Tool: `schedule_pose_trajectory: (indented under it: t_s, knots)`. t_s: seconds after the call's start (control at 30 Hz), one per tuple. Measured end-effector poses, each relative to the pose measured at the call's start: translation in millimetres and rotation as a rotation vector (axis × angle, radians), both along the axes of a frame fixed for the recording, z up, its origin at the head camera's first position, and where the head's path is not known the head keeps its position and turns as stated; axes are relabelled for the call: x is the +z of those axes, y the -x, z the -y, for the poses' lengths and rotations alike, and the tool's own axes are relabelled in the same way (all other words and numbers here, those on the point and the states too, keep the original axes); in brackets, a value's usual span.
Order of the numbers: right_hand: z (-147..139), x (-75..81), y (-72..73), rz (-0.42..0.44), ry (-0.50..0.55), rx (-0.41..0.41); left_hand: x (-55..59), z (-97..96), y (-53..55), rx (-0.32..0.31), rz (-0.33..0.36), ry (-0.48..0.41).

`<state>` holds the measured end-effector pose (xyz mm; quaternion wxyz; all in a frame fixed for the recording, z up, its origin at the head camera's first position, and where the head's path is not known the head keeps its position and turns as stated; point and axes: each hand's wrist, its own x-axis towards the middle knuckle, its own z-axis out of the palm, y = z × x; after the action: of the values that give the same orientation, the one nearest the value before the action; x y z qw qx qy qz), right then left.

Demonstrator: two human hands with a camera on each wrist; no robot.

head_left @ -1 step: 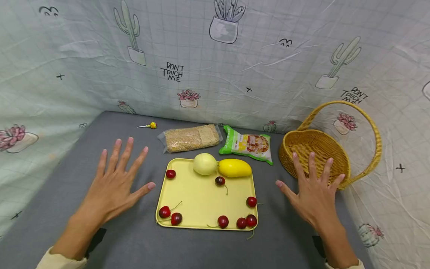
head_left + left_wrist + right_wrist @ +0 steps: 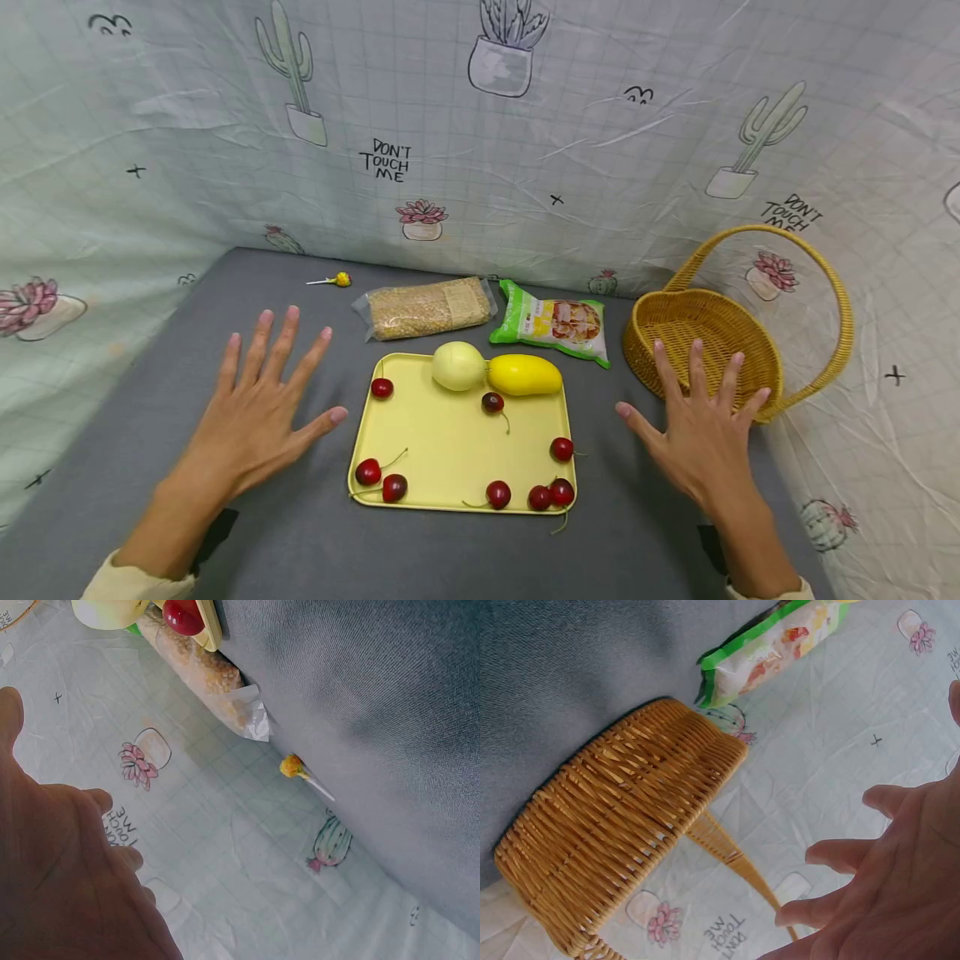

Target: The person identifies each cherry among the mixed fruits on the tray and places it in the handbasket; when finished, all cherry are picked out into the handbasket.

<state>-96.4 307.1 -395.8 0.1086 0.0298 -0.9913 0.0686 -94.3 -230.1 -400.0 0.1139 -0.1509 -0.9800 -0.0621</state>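
Note:
My left hand [image 2: 255,421], fingers spread and palm down, hovers left of the yellow tray [image 2: 442,446] and holds nothing. To the tray's right, my right hand [image 2: 701,442] is spread the same way, its fingertips overlapping the wicker basket [image 2: 637,346] in the head view. Several dark red cherries [image 2: 498,494] with stems lie around the tray, mostly along its front edge. At its back edge a pale green round fruit [image 2: 458,367] touches a yellow mango-shaped fruit [image 2: 523,375].
Behind the tray lie a clear bag of tan grains [image 2: 431,308] and a green-and-white food packet [image 2: 555,323]. A yellow lollipop [image 2: 342,279] is at the back left of the grey table [image 2: 300,542]. A printed curtain [image 2: 525,167] borders the back and sides.

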Motion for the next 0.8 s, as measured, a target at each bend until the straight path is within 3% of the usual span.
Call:
schedule_pose_trajectory:
  t_s: [0.3, 0.5, 0.67, 0.8]
  knots:
    - [2, -4.3, 0.0, 0.009, 0.007, 0.004, -0.1, -2.0, 0.5, -0.013, -0.001, 0.010]
    - [10, -13.1, 0.7, -0.055, 0.027, 0.065, -7.1, -3.3, 1.2, -0.060, 0.015, -0.038]
    - [22, -21.1, 1.0, -0.167, 0.132, 0.191, -19.7, -4.0, 0.6, -0.131, 0.093, -0.193]
    - [30, -26.0, -1.2, -0.157, 0.226, 0.269, -30.0, -6.1, -0.1, -0.176, 0.165, -0.364]
